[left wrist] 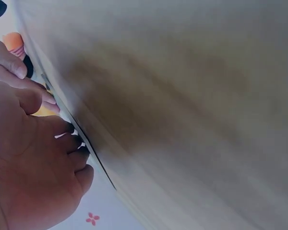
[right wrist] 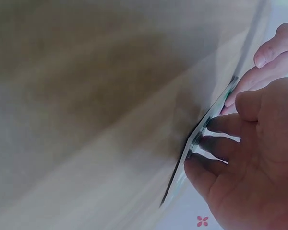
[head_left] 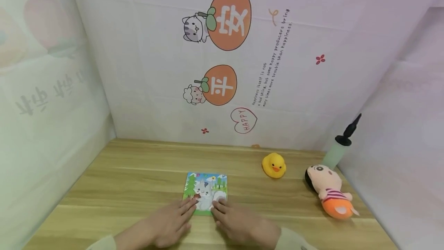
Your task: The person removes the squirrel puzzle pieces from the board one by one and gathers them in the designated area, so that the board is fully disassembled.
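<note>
A thin square picture board [head_left: 205,186] lies flat on the table, printed with a grey squirrel, green trees and blue sky. On its lower left edge rest the fingertips of my left hand [head_left: 172,221], palm down with the fingers extended. My right hand [head_left: 239,221] mirrors it, fingertips on the lower right part of the picture. In the right wrist view the board's edge [right wrist: 201,127] shows thin and low under the fingers. Seen from the left wrist, the palm [left wrist: 36,163] faces the table and the fingertips overlap the board's edge. Neither hand curls around anything.
A yellow rubber duck [head_left: 274,165] sits right of the board, farther back. At the right edge lies a plush doll [head_left: 329,192] in front of a pale green hand pump [head_left: 336,153] with a black top. Printed white cloth [head_left: 156,68] hangs behind the wooden table [head_left: 132,180].
</note>
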Action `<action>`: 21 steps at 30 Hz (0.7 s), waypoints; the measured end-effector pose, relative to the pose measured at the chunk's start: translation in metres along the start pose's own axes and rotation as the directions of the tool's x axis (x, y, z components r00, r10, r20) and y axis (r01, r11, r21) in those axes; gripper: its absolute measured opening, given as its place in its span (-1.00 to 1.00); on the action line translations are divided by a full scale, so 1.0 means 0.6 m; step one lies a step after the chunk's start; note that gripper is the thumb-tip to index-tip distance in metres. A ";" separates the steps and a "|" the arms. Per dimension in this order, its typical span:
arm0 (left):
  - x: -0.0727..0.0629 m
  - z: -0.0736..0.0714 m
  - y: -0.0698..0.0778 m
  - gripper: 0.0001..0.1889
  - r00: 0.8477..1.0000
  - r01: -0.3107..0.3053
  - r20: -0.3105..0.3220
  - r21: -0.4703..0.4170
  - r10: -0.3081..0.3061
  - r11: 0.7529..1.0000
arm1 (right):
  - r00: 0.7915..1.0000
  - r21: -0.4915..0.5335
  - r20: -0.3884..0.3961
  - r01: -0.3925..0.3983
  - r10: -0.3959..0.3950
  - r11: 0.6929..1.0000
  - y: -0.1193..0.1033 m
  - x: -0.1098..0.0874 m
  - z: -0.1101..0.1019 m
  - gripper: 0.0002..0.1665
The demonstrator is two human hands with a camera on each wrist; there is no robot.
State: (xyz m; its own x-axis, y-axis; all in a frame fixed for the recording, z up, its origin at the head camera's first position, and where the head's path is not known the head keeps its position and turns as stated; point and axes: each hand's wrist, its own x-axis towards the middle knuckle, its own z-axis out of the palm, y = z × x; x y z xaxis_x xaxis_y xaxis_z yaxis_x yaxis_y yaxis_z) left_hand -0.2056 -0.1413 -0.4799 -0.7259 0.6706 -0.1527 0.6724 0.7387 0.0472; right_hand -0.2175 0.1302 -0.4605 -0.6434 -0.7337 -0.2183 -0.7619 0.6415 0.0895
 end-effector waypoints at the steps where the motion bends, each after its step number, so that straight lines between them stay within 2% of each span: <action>1: -0.003 0.000 0.002 -0.32 1.000 -0.005 -0.003 -0.012 0.005 1.000 | 1.000 -0.005 0.000 0.007 -0.007 1.000 -0.003 -0.004 0.000 -0.35; 8: -0.021 0.005 0.011 -0.33 0.998 -0.060 0.011 0.004 0.060 0.998 | 0.998 0.036 0.054 0.037 -0.039 0.999 -0.022 -0.026 -0.004 -0.32; 12: -0.032 0.008 0.018 -0.34 0.995 -0.098 -0.006 0.024 0.098 0.995 | 0.995 0.040 0.048 0.090 -0.092 0.995 -0.030 -0.038 -0.005 -0.29; 16: -0.044 0.011 0.023 -0.35 0.990 -0.139 -0.031 0.036 0.140 0.990 | 0.993 0.053 0.047 0.105 -0.108 0.993 -0.037 -0.047 -0.005 -0.27; 19: -0.048 0.010 0.027 -0.35 0.989 -0.147 -0.030 0.028 0.148 0.989 | 0.992 0.037 0.052 0.113 -0.115 0.993 -0.040 -0.050 -0.007 -0.28; 21: -0.050 0.004 0.030 -0.35 0.991 -0.131 -0.016 0.011 0.131 0.991 | 0.991 0.031 0.042 0.123 -0.124 0.992 -0.041 -0.049 -0.010 -0.30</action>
State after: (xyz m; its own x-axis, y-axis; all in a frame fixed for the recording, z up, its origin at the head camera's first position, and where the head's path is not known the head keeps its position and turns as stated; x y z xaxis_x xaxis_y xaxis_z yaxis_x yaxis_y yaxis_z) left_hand -0.1715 -0.1483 -0.4771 -0.6336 0.7627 -0.1295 0.7633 0.6436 0.0561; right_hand -0.1804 0.1345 -0.4507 -0.5406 -0.7975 -0.2680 -0.8323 0.5533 0.0324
